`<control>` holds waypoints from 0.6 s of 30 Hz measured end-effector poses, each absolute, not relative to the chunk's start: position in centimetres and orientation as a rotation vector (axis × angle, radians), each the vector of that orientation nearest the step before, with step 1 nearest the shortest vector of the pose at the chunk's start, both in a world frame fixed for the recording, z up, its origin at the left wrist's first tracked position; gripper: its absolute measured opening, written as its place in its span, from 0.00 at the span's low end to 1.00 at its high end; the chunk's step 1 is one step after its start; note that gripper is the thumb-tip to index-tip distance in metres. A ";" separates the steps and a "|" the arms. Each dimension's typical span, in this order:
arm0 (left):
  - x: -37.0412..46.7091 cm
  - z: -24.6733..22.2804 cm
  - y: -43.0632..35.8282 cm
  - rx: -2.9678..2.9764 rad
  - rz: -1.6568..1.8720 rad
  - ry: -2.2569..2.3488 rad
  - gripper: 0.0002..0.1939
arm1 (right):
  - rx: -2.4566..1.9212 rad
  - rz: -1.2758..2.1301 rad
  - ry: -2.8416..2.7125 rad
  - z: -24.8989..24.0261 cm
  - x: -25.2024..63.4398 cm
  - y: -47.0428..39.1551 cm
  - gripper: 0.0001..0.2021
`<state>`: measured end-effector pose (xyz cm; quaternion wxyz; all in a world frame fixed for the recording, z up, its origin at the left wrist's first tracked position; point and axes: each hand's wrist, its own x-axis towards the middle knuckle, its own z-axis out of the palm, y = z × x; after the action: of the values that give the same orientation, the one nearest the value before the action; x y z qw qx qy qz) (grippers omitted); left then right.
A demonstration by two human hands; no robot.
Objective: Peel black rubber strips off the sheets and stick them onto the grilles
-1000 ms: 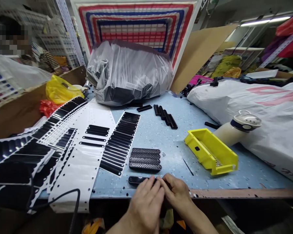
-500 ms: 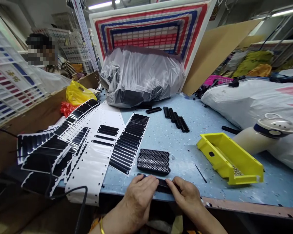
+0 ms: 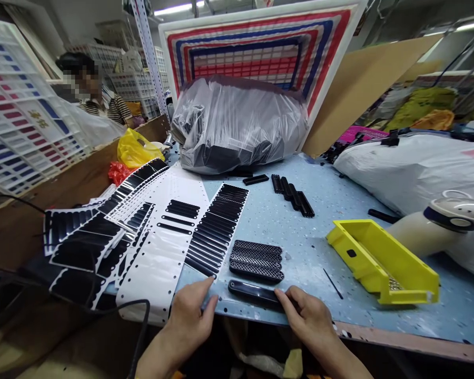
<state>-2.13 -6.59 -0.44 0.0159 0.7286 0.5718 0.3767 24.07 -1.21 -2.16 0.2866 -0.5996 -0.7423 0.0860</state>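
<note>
My right hand pinches the right end of a glossy black rounded bar lying near the table's front edge. To its left, my left hand is empty, its thumb and index finger apart. The index fingertip is at the lower corner of a white sheet of black strip stickers; whether it touches cannot be told. Just behind the bar sits a row of black pieces with a mesh-patterned top. A mostly bare white backing sheet with a few black strips lies left of the sticker sheet.
A yellow bin with small metal bits stands right, beside a pale bottle. More black bars lie farther back, before a large plastic-wrapped bundle. Sticker sheets pile up left. A person is beyond the left crate.
My left hand has let go of the bar and moved left to the sticker sheet's lower corner, uncovering the bar's glossy top. My right hand stays at the bar's right end.
</note>
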 end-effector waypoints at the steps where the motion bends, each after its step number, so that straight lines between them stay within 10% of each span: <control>1: -1.5 -0.6 -6.3 2.189 1.169 1.804 0.12 | -1.598 0.219 -1.980 -2.2 24.1 -1.2 0.35; 18: 3.0 -2.4 -3.0 2.029 1.013 1.858 0.13 | -1.508 0.398 -2.099 -1.6 24.9 -1.4 0.30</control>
<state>3.03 -3.05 -2.45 0.1049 0.6882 0.6303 0.3436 24.91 -1.36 -1.59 0.2603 -0.5569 -0.7749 0.1471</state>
